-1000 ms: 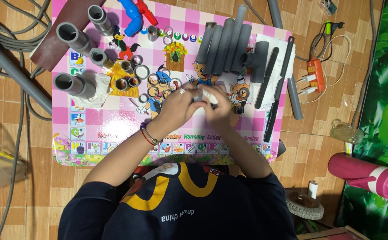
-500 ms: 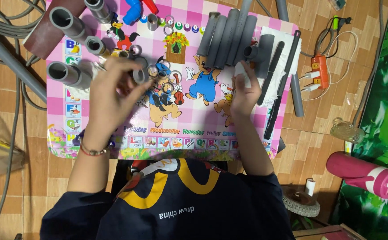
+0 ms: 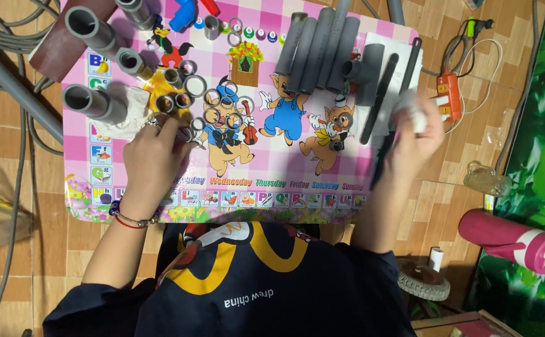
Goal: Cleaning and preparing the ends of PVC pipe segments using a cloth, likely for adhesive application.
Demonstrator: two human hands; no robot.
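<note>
Pink checked mat (image 3: 322, 168), printed with cartoon pigs, is laid on a tiled floor (image 3: 466, 206). From the head view, the hands have been drawn apart since a second ago: the left hand (image 3: 151, 162) is pinched on small grey rings (image 3: 188, 128) at the mat's left; the right hand (image 3: 413, 134) is closed around a white piece (image 3: 417, 117) at its right edge. Grey pipes (image 3: 319, 50) lie at the mat's top.

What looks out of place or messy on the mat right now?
A crumpled white tissue lies among the grey pipe fittings, and small rings are scattered loosely by the left hand. Nothing appears spilled or broken.
</note>
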